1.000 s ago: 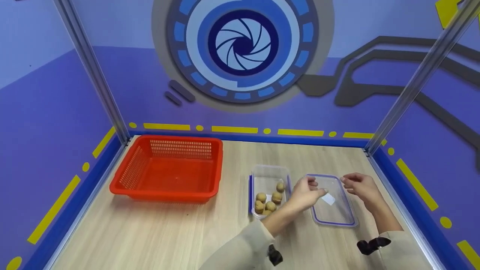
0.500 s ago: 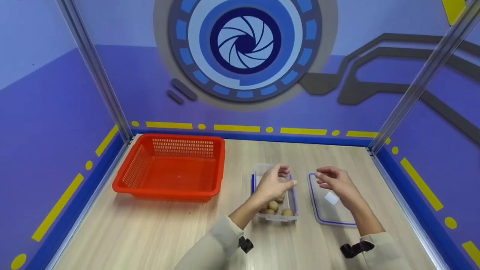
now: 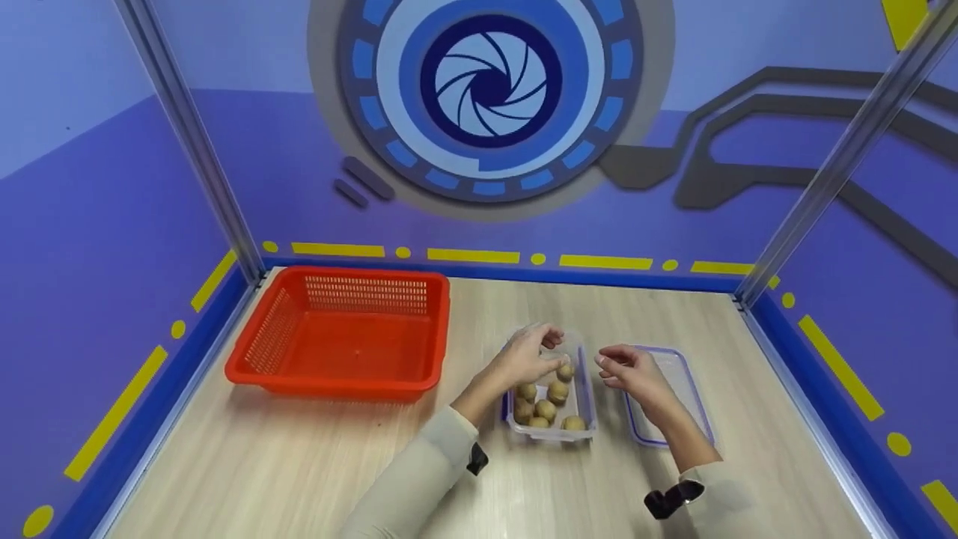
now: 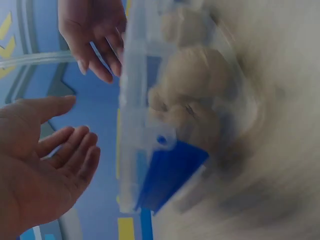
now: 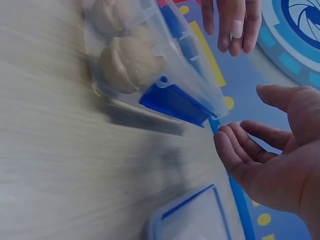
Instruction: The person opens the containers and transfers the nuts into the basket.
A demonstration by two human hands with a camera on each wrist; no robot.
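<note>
A clear plastic food container (image 3: 552, 434) with blue side flaps holds several walnuts (image 3: 545, 409). My left hand (image 3: 528, 358) hovers at its far left part, fingers loosely bent and thumb apart, covering some of the rim. In the left wrist view that left hand (image 4: 45, 160) has nothing between its fingers. Just right of the container is my right hand (image 3: 640, 378), partly covering the left side of the blue-edged lid (image 3: 685, 385), which lies flat on the table. The right wrist view shows the right hand (image 5: 280, 150) relaxed, without anything in its grasp, near a blue flap (image 5: 175, 104).
At the left of the wooden table (image 3: 314, 457) stands a red plastic basket (image 3: 337, 389) with nothing in it. Printed blue panels (image 3: 479, 232) and metal posts (image 3: 198, 150) enclose the table at the back and sides.
Both hands have moved left: the left from beside the lid to over the container, the right from the lid's far right side to its left edge. More walnuts show now.
</note>
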